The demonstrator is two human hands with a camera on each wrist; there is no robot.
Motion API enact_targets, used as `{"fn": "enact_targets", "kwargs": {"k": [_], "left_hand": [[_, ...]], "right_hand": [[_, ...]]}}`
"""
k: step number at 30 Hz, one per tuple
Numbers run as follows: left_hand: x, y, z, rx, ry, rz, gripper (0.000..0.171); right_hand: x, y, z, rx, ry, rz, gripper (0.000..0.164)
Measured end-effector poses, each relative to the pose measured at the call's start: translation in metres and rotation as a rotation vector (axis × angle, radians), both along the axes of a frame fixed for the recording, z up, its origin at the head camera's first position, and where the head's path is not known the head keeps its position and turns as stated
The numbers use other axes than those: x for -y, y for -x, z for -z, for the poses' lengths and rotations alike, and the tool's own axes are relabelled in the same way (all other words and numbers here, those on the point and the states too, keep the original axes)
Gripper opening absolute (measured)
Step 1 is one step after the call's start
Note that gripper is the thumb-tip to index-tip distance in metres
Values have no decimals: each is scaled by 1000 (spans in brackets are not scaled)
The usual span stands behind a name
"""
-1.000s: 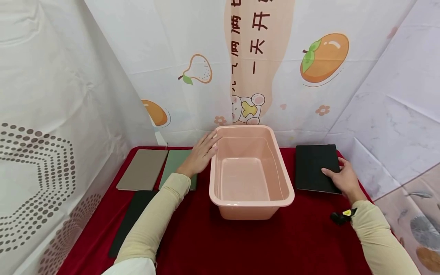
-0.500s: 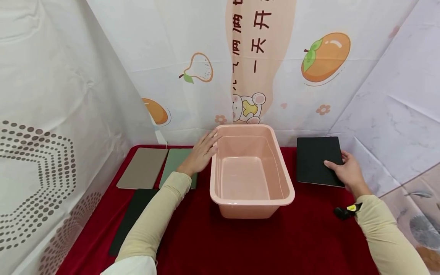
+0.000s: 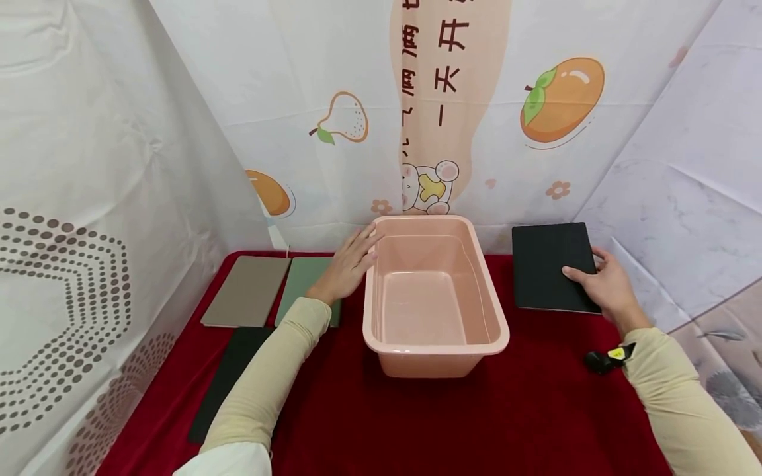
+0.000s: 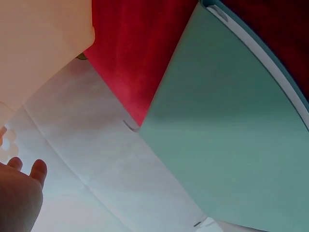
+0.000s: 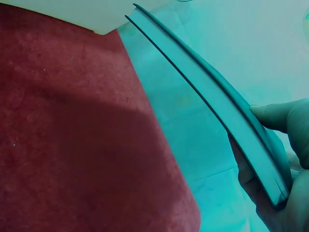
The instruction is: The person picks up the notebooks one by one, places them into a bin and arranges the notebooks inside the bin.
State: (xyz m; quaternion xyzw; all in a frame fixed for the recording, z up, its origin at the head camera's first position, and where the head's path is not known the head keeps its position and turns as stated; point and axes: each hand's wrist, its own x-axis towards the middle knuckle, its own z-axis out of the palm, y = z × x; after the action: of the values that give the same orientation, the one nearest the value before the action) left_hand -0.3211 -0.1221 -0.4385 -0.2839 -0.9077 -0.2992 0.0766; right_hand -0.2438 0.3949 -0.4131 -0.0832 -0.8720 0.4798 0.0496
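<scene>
My right hand pinches a black notebook by its right edge, thumb on the cover and fingers beneath. In the right wrist view the notebook is raised off the red cloth, its page edges showing, and a shadow lies below it. My left hand rests with straight fingers on the left rim of a pink plastic basin. Nothing lies inside the basin. The left wrist view shows part of the left hand and a green notebook nearby.
A taupe notebook and the green notebook lie at the back left of the red cloth. Another black notebook is partly hidden under the left forearm. Printed white curtains hang close behind and at both sides.
My right hand has lifted the black notebook upward from the cloth and shifted slightly right. The left hand and the basin have stayed in place.
</scene>
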Motion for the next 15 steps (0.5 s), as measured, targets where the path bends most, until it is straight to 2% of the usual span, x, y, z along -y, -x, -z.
{"fn": "enact_targets", "kwargs": {"k": [9,15], "left_hand": [[1,3,2,-7,8,-1,58],[0,1,0,11,4,-12,59]], "right_hand": [[7,-3,-22,-17,12,-31,92],[11,-5,-32,9,13,-53,95]]}}
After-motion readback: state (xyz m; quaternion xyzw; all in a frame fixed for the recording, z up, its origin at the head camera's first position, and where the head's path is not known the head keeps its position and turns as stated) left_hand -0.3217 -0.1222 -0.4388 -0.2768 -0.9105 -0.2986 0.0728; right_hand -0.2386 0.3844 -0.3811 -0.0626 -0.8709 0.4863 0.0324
